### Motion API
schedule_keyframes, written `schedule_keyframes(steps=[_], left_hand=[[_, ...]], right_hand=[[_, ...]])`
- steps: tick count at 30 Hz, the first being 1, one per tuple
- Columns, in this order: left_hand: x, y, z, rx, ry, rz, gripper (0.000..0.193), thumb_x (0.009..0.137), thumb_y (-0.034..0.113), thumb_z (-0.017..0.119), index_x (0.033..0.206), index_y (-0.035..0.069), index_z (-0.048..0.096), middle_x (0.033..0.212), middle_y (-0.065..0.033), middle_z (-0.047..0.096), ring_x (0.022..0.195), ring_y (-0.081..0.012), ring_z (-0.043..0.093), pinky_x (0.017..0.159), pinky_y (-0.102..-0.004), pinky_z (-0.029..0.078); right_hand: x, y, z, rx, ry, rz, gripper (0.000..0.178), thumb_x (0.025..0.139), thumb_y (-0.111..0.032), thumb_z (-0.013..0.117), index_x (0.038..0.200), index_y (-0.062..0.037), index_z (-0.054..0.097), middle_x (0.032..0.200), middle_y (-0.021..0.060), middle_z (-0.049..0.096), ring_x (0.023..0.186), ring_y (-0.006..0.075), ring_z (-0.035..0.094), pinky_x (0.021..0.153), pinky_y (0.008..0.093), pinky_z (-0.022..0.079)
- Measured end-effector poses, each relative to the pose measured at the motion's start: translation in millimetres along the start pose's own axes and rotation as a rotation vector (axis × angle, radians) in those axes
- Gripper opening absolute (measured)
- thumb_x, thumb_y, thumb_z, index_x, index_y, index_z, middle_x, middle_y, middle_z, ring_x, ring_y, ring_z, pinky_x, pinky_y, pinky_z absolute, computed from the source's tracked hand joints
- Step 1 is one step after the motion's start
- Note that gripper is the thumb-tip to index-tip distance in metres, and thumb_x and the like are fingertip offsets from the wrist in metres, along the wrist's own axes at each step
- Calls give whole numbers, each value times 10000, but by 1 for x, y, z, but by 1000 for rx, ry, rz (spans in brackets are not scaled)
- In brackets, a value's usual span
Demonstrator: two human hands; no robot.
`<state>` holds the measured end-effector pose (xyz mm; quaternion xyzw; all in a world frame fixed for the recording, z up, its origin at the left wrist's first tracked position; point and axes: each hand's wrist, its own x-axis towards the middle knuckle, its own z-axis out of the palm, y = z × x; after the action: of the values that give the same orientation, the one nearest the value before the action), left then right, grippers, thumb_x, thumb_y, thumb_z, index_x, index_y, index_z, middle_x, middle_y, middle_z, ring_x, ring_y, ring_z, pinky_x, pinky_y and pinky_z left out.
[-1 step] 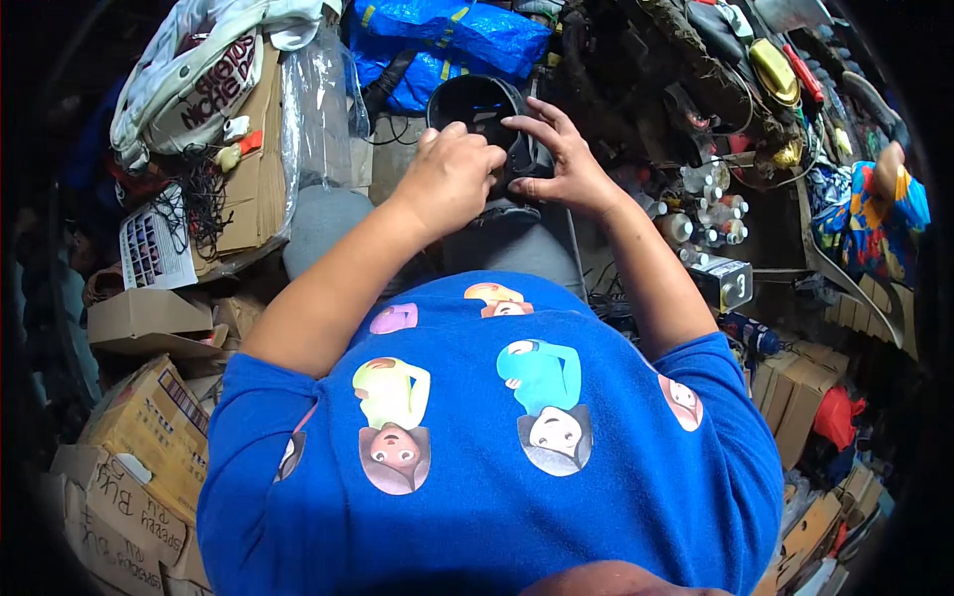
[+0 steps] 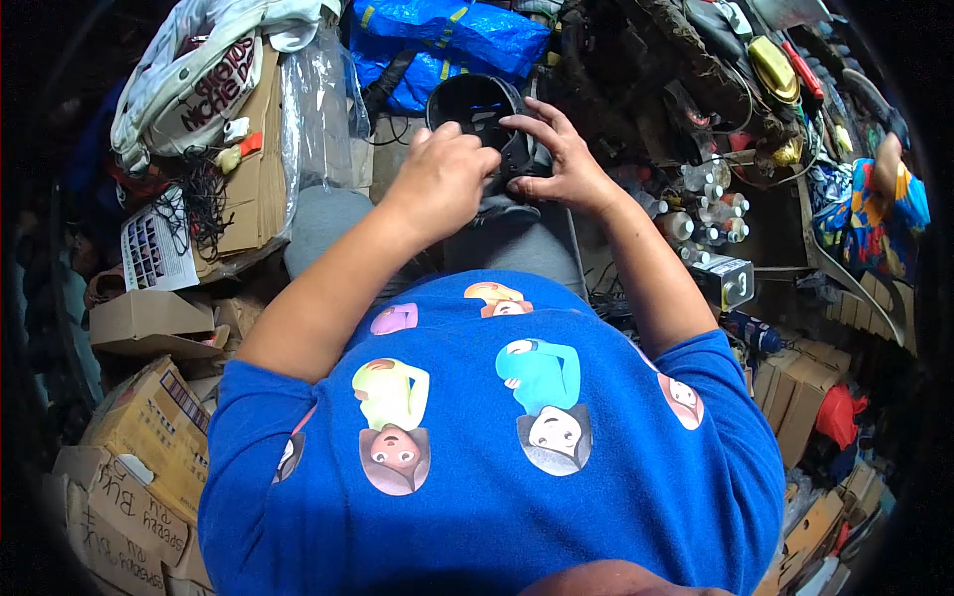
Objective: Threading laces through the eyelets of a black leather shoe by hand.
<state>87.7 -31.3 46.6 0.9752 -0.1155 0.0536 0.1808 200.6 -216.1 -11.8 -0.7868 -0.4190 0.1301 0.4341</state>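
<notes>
A: Where is the black hollow thing (image 2: 465,97)?
B: At the far edge of the grey-trousered lap (image 2: 517,248), its round rim turned up, between the two hands. What bears its weight, I can't tell.
A: And the hands?
B: The right hand (image 2: 537,154) is spread, thumb and forefinger well apart at the thing's right side; whether they press on it is unclear. The left hand (image 2: 447,179) is curled, its fingertips mostly hidden, so I can't say whether it pinches anything.
A: What worries you?
B: Slipping. If the left hand pulls hard and the right one bears on only one side, the thing could twist or tip off the lap's far edge, toward the blue bag (image 2: 447,40).
A: Anything else?
B: Dark parts in shadow: a fingertip could be misplaced or get nipped. And if something small dropped, the clutter by the small bottles (image 2: 708,214), off the lap's right edge, might swallow it.
</notes>
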Motion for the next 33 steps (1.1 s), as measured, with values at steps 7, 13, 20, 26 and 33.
schedule_keyframes(steps=[7,13,20,26,33], left_hand=[[-36,-53,-57,-314,41,-299,69,765,56,661,824,48,626,808,-78,623,781,-212,564,729,-334,445],[5,-15,-16,-1726,334,-267,77,864,165,618,927,121,623,788,-57,621,786,-183,586,763,-296,469],[-61,-155,-123,-1664,537,-145,144,937,200,490,886,87,563,718,-8,531,667,-142,511,772,-342,455],[-21,-64,-44,-372,355,-287,453,763,255,695,1142,38,577,1161,-138,539,1110,-268,498,967,-372,382],[22,-21,24,-589,-101,-412,348,759,271,730,983,35,609,903,-104,649,818,-154,603,747,-292,475]], right_hand=[[3,0,-2,23,-149,106,811,581,-228,800,1318,-270,464,1462,215,201,1341,374,245,1070,462,283],[7,0,14,60,-154,127,794,589,-339,760,1312,-388,434,1452,201,261,1323,410,274,1060,525,241],[0,0,12,124,-139,146,774,610,-314,702,1325,-378,415,1459,201,251,1334,394,267,1066,553,193],[-16,-13,6,-52,179,7,819,647,-275,793,1356,-166,398,1397,188,337,1253,337,392,1006,390,362],[-44,-7,2,430,-161,403,267,725,-194,711,908,-40,593,611,13,510,603,90,489,582,282,430]])
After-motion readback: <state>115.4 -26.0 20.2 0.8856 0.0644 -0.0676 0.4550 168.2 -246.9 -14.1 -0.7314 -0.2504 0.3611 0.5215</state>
